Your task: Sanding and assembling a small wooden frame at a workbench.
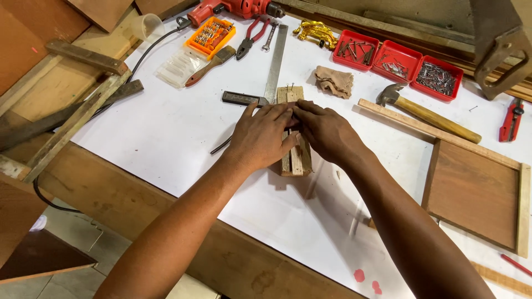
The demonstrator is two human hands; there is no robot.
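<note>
Nearest: two forearms reach in over the white-topped bench (183, 144). Both hands lie on 1 small wood block (296, 158) made of pale strips, mid-bench. Left hand (260, 135) rests flat over the block's left side, fingers nearly straight, not curled round anything. Right hand (327, 132) lies over its right side, fingertips pinched together at the block's top-middle w/ the left fingertips touching; can't tell if sth. small is held there. A few nails stick up from the block's far end.

Right of the hands: 1 brown panel w/ pale frame strips (476, 194). Just beyond it 1 long loose strip, then 1 claw hammer (426, 113).

Behind the block: 1 steel ruler (275, 61), 1 dark flat tool (241, 98) touching its near end, 1 tan rag (334, 81).

Far row, left to right: 1 clear cup (147, 25), 1 orange bit case (210, 36), 1 brush (213, 63), 1 pair of pliers (252, 36), 1 red drill (235, 8), 3 red trays of nails & screws (399, 61). Far right edge: 1 red cutter (511, 122).
</note>
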